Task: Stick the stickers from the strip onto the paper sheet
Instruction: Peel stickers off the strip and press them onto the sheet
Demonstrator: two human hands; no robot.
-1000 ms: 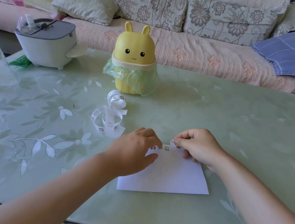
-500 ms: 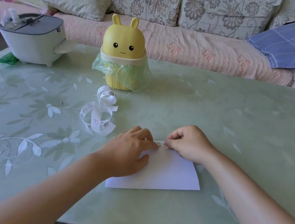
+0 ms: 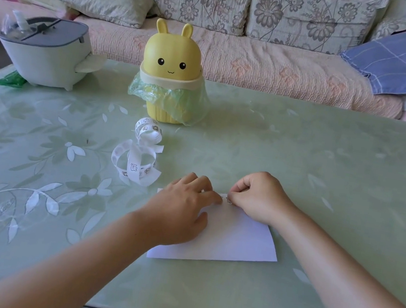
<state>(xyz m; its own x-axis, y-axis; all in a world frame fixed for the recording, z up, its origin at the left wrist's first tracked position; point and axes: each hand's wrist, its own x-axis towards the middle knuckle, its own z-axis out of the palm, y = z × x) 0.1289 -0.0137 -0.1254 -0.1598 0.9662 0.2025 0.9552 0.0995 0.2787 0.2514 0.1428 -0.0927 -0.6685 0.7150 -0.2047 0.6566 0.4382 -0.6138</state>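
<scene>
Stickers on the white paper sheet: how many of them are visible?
2. Both small printed stickers lie at the far edge of the white paper sheet, side by side: one beside the left hand, one at the right hand. Others may be hidden under the hands.

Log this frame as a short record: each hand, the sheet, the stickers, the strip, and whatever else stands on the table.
left hand: flat on the paper sheet, fingers fairly straight, holding it down
right hand: fingers curled at the sheet's far edge, fingertips by the stickers; grip unclear
stickers: on the sheet's far edge between the hands; count partly hidden
sticker strip: curled loosely on the table, left of the sheet, untouched
other: yellow bunny bin, grey appliance
</scene>
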